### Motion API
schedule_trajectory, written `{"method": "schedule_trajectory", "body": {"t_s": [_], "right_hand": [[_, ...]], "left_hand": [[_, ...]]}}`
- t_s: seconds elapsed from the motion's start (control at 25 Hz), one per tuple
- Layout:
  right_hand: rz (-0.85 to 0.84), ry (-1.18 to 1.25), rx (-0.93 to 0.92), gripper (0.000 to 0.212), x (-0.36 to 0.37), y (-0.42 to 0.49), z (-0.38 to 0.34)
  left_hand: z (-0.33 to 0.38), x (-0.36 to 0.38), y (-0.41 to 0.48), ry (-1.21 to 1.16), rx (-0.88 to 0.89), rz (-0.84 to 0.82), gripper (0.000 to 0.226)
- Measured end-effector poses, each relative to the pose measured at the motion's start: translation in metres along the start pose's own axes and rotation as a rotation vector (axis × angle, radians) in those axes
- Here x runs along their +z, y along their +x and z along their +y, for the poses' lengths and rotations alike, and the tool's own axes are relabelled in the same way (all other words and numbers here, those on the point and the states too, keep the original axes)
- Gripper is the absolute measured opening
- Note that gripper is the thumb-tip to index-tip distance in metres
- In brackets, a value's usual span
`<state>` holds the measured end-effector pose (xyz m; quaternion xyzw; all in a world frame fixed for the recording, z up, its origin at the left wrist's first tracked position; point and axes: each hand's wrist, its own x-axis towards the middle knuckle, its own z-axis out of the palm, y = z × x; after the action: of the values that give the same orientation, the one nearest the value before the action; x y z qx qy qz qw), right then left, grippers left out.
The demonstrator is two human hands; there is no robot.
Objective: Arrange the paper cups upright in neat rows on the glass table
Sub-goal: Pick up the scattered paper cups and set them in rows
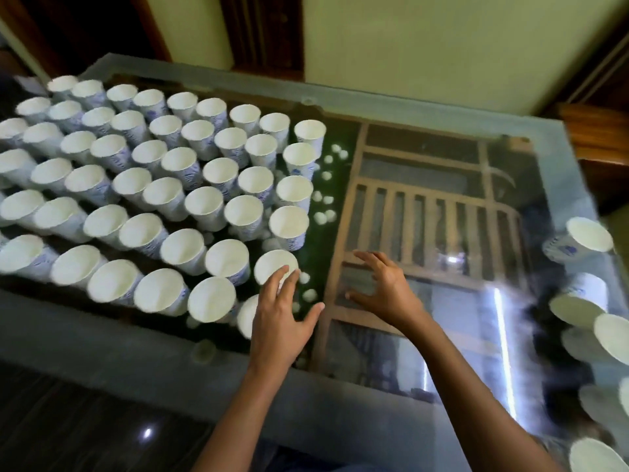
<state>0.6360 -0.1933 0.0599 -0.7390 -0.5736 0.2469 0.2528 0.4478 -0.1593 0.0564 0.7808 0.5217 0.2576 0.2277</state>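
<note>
White paper cups with blue print (590, 454) lie loose along the right edge of the frosted-rimmed glass worktop (119, 335). They are tilted or on their sides with their mouths turned toward the camera, and they are blurred.

Both bare forearms reach in from the near edge. The left hand (282, 321) is spread palm down at the near right corner of the arranged block. Its grip is slack and holds nothing. Its fingertips (284, 271) overlap the rim of the end cup (272, 265) in the second row; whether they touch it cannot be told. Another cup of the nearest row (245, 318) is partly hidden under this hand.

Just to the right, the right hand (386, 291) hovers over bare glass, its fingers fanned. Its grip is likewise wide and holds nothing.

The upright cups (170, 199) fill the left part of the worktop in close diagonal rows that run back to the far edge, rims nearly touching. Beneath the glass, small white balls (323, 185) lie scattered on a dark green surface beside the block. A brown wooden slatted frame (425, 216) shows through the right half. Beyond the worktop rises a cream wall (425, 46).
</note>
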Motion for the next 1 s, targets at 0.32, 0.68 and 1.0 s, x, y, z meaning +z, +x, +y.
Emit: {"method": "schedule_trajectory", "body": {"t_s": [0.32, 0.68, 1.0], "right_hand": [[0.361, -0.035, 0.376, 0.062, -0.098, -0.126, 0.082], [0.533, -0.115, 0.797, 0.055, -0.140, -0.271, 0.134], [0.502, -0.101, 1.003, 0.070, -0.111, -0.315, 0.141]], "left_hand": [[0.138, 0.095, 0.010, -0.143, 0.422, -0.426, 0.050], [0.241, 0.170, -0.071, -0.153, 0.943, -1.179, 0.070], [0.238, 0.187, -0.108, 0.003, 1.133, -1.189, 0.089]]}}
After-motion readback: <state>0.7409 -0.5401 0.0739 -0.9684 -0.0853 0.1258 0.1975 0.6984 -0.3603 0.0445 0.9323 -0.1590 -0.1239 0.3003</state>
